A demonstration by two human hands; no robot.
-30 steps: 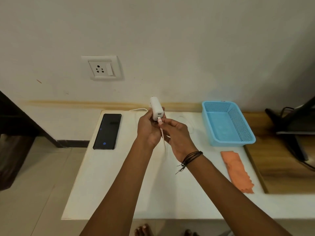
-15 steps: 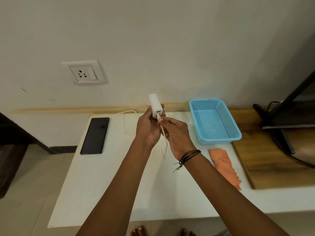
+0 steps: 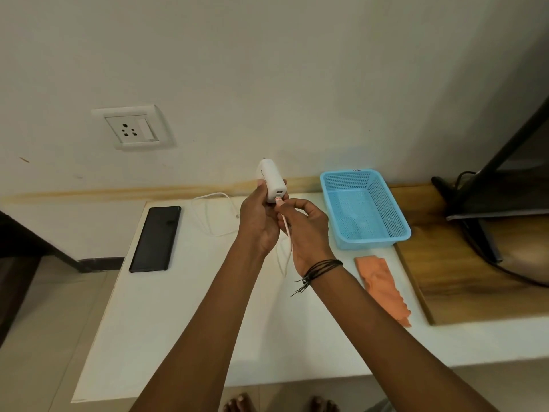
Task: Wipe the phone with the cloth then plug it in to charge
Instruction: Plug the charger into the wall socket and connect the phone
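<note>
My left hand (image 3: 259, 221) grips a white charger adapter (image 3: 271, 179) held up over the white table (image 3: 184, 322). My right hand (image 3: 306, 233) pinches the plug end of the white charging cable (image 3: 214, 215) right at the adapter's port; whether it is seated I cannot tell. The cable's slack loops on the table behind my hands. The black phone (image 3: 156, 238) lies flat, screen dark, near the table's left edge. The orange cloth (image 3: 383, 286) lies crumpled at the table's right side, apart from both hands.
A wall socket with a switch (image 3: 133, 128) sits on the wall up left of the phone. A blue plastic basket (image 3: 364, 209) stands at the back right. A wooden surface (image 3: 475, 278) with a black stand and cables adjoins the table's right.
The view has shifted, with the socket lower and further right in frame. My hands keep the adapter and cable plug together as before. The phone's screen, lit a second ago, is dark.
</note>
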